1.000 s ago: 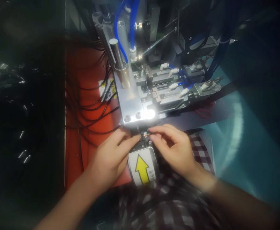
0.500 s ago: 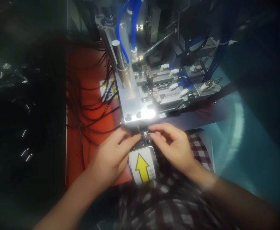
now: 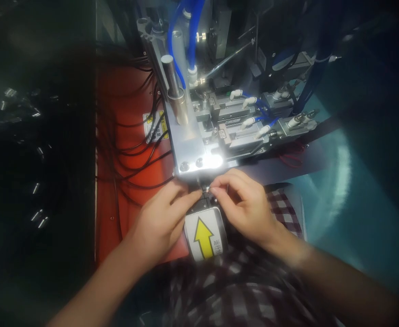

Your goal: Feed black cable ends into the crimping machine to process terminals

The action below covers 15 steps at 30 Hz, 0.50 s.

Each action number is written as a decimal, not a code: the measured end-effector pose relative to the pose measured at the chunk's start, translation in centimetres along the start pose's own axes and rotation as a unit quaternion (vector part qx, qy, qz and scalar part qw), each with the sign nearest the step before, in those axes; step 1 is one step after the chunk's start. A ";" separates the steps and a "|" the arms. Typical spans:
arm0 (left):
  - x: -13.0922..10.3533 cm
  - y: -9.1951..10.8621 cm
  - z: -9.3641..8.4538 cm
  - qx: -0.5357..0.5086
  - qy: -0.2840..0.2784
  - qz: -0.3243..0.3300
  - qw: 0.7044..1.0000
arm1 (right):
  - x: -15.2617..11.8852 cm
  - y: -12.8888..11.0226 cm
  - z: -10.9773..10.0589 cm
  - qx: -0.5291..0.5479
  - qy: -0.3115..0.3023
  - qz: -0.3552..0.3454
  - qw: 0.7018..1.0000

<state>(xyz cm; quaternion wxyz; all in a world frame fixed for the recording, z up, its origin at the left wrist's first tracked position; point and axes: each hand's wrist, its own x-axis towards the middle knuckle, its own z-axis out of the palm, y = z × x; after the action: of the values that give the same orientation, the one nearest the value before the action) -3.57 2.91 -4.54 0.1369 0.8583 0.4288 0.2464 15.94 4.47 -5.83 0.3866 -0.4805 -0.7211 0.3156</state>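
Note:
My left hand point(image 3: 163, 218) reaches in from the left, its fingertips closed near the front end of a bright metal plate point(image 3: 189, 152). Facing it, my right hand point(image 3: 245, 204) pinches with thumb and forefinger. Between the two sets of fingertips lies a small shiny piece point(image 3: 206, 189), too small to name. It sits just in front of the plate, above a dark track. What the left fingers hold, if anything, is hidden. Below the hands is a rounded block with a yellow arrow label point(image 3: 202, 234).
Behind the hands stand pneumatic cylinders point(image 3: 242, 136) with white fittings and blue hoses point(image 3: 193, 41). A metal post point(image 3: 174, 86) rises from the plate. Black cables point(image 3: 134, 150) cross the orange-red machine base point(image 3: 134, 172) at left, near a warning label point(image 3: 156, 126).
My right thumb and forefinger have closed together around the small piece and shifted slightly left. My left hand has hardly moved.

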 end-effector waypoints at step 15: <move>0.0 -0.1 0.0 0.000 0.001 -0.004 1.000 | 0.5 0.2 -0.1 0.037 -0.023 0.085 0.995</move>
<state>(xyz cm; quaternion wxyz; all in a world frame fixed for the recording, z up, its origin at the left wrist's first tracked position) -3.57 2.98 -4.58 0.1377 0.8564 0.4321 0.2468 15.99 5.02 -5.78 0.3590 -0.5183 -0.6741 0.3848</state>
